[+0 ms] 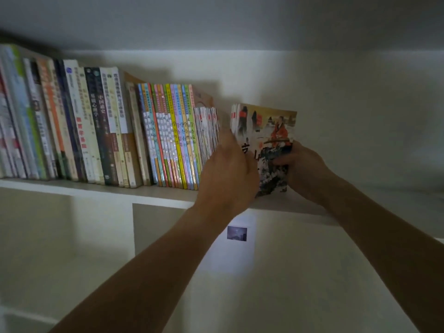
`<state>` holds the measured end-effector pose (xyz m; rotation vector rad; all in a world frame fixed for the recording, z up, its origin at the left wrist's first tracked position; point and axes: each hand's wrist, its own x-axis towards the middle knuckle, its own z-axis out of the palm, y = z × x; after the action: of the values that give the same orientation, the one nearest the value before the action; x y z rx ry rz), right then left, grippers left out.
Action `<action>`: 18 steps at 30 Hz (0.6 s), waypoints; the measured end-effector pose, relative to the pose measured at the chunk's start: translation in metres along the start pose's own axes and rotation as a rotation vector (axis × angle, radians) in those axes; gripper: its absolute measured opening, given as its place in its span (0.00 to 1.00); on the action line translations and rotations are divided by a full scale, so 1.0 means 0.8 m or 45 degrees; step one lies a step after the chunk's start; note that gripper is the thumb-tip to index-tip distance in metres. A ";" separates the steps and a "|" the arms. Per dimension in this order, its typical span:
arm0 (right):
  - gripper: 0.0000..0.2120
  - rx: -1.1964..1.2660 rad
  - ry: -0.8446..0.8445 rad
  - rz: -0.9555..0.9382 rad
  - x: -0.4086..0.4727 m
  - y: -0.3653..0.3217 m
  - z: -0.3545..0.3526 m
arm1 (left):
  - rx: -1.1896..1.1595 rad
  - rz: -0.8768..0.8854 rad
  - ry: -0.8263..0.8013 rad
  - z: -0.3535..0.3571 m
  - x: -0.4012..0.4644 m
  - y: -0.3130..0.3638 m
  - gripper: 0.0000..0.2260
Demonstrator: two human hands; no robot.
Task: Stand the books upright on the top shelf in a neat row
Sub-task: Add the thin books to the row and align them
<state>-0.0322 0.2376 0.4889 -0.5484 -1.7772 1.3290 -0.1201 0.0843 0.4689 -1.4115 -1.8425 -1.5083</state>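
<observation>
Both hands clamp a small stack of illustrated booklets (264,140) upright on the top shelf (96,188): left hand (228,174) on spines, right hand (302,169) on cover. Standing book row (108,131) at 9 o'clock, small gap between.

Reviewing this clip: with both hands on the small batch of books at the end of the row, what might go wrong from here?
1. A gap separates the held books from the thin red books, which lean right; they might slump further into the gap before it closes.
2. The right hand grips only a lower corner and the left hand sits at the spines, so the batch could fan out or tip.
3. The batch stands near the shelf front edge and might slip off.
</observation>
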 end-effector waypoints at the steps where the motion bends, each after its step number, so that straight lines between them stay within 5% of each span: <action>1: 0.29 0.048 -0.023 0.026 0.015 0.003 0.007 | 0.228 0.062 0.062 0.000 0.003 -0.003 0.12; 5: 0.19 0.094 -0.096 0.063 0.036 -0.011 0.047 | 0.847 0.162 0.316 -0.003 0.012 -0.020 0.29; 10: 0.23 -0.134 -0.235 0.063 0.042 0.000 0.079 | 0.780 0.222 0.335 -0.008 0.004 -0.056 0.32; 14: 0.13 -0.195 -0.196 0.070 0.049 0.007 0.085 | 0.687 0.282 0.364 -0.008 0.003 -0.071 0.33; 18: 0.18 -0.554 0.006 -0.040 0.048 0.015 0.080 | 0.727 0.352 0.395 -0.010 0.013 -0.083 0.38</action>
<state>-0.1079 0.2343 0.4857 -0.7522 -2.0735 0.9160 -0.1834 0.0872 0.4461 -1.0353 -1.6235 -0.9016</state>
